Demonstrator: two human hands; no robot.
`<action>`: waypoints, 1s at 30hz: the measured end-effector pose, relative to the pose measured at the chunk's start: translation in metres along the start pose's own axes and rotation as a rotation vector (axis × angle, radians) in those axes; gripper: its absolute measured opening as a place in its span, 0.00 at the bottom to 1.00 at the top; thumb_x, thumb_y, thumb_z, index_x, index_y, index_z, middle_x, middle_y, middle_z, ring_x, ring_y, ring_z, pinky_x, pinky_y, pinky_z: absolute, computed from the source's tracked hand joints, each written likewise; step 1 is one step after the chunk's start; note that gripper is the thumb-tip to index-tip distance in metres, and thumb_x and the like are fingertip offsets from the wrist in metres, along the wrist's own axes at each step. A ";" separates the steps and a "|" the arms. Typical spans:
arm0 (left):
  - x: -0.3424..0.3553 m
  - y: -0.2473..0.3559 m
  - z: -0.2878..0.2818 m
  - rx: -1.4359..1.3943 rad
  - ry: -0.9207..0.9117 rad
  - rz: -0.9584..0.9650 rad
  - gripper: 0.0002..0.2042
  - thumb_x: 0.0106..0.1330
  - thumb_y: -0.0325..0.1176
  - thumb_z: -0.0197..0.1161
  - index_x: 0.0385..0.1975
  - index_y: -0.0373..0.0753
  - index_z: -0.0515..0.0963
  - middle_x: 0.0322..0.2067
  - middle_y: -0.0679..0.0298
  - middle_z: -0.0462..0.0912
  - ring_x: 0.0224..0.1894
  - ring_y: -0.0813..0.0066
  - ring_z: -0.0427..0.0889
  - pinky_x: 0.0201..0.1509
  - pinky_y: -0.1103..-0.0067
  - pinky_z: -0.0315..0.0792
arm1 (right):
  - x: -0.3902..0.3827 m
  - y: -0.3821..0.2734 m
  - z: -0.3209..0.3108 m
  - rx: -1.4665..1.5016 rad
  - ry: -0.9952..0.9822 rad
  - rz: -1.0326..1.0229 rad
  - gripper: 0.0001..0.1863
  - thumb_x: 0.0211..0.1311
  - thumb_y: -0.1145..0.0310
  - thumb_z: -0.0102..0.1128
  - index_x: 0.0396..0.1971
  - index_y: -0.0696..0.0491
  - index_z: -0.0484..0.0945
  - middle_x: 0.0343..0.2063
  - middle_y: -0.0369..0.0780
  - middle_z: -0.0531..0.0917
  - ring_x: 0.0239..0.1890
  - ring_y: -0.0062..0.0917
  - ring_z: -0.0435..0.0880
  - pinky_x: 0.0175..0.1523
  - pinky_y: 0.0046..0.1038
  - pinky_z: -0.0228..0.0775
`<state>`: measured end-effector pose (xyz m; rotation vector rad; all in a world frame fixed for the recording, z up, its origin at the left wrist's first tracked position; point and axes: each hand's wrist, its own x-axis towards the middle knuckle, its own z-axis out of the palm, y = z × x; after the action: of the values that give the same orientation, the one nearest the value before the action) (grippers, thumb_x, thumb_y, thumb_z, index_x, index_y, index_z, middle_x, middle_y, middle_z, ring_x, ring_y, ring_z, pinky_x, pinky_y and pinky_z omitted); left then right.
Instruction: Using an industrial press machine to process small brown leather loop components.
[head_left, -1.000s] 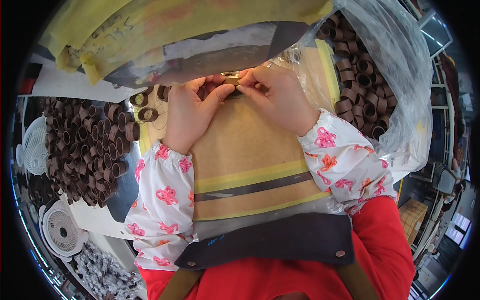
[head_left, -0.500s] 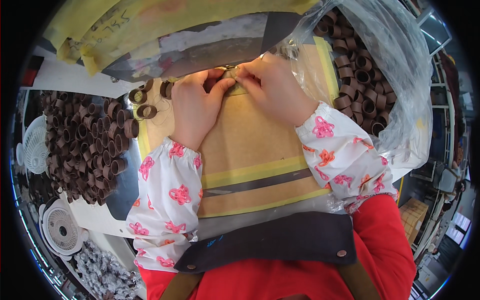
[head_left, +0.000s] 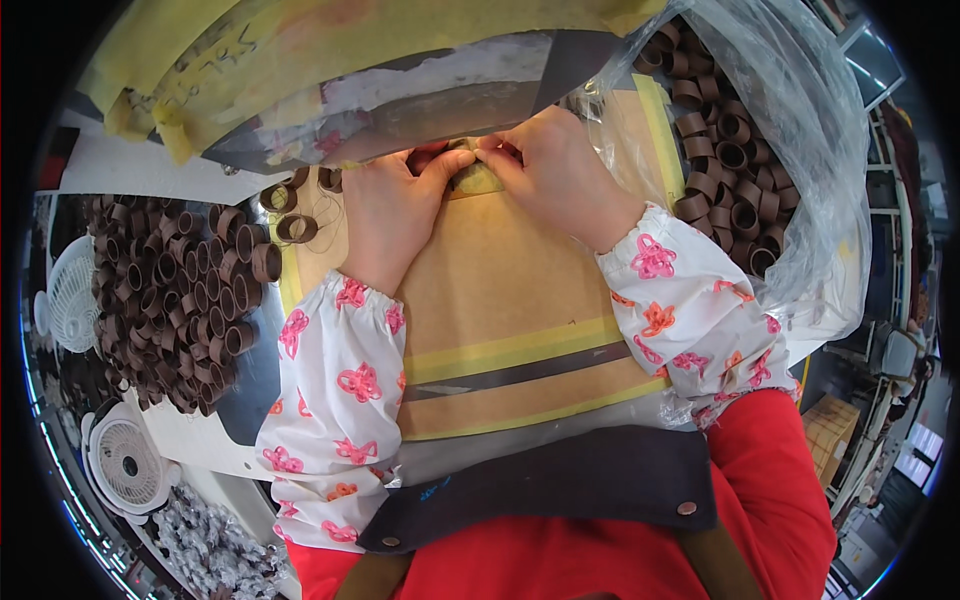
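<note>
My left hand (head_left: 395, 205) and my right hand (head_left: 560, 175) meet at the far edge of a tan work surface (head_left: 510, 270). Both are closed, thumbs nearly touching, with the other fingers partly tucked beneath a taped cover (head_left: 430, 100). Whatever they pinch is hidden by that cover and by the fingers. A small yellowish lit patch (head_left: 478, 180) shows just below the thumbs. Close to my left wrist lie a few loose brown rings (head_left: 296, 228), with thin dark threads trailing beside them.
Many brown rings (head_left: 180, 290) are heaped on the left. More brown rings (head_left: 735, 155) sit in a clear plastic bag (head_left: 820, 200) on the right. White fans (head_left: 128, 465) stand at far left, near a pile of crinkled silvery material (head_left: 215, 540). Yellow tape (head_left: 520, 350) crosses the surface.
My thumbs have come closer together, and my fingers reach slightly farther under the cover. The metallic bit that showed above the fingertips is now hidden. The whole view has shifted a little.
</note>
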<state>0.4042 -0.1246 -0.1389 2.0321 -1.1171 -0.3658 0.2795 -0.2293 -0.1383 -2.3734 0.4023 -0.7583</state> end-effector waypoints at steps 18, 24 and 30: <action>0.002 -0.013 -0.001 0.020 -0.059 -0.010 0.13 0.52 0.38 0.65 0.28 0.33 0.80 0.15 0.69 0.76 0.18 0.87 0.69 0.23 0.86 0.64 | 0.003 -0.004 -0.005 -0.235 0.022 0.023 0.04 0.44 0.71 0.57 0.17 0.54 0.73 0.19 0.40 0.76 0.26 0.35 0.76 0.29 0.34 0.66; 0.002 -0.007 -0.001 0.023 -0.047 0.031 0.13 0.51 0.35 0.67 0.28 0.30 0.78 0.15 0.72 0.74 0.18 0.90 0.67 0.23 0.89 0.62 | 0.001 -0.001 -0.004 -0.257 -0.015 0.052 0.04 0.44 0.70 0.56 0.17 0.53 0.73 0.19 0.39 0.76 0.27 0.33 0.76 0.32 0.33 0.65; 0.001 -0.010 -0.001 0.002 -0.034 0.000 0.13 0.51 0.36 0.66 0.27 0.31 0.78 0.14 0.70 0.74 0.18 0.89 0.67 0.22 0.87 0.62 | 0.002 -0.002 0.001 -0.211 0.009 -0.004 0.04 0.45 0.69 0.55 0.16 0.52 0.73 0.19 0.38 0.76 0.27 0.33 0.76 0.33 0.34 0.65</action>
<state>0.4109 -0.1215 -0.1459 2.0342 -1.1381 -0.4006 0.2821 -0.2285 -0.1374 -2.5679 0.5033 -0.7615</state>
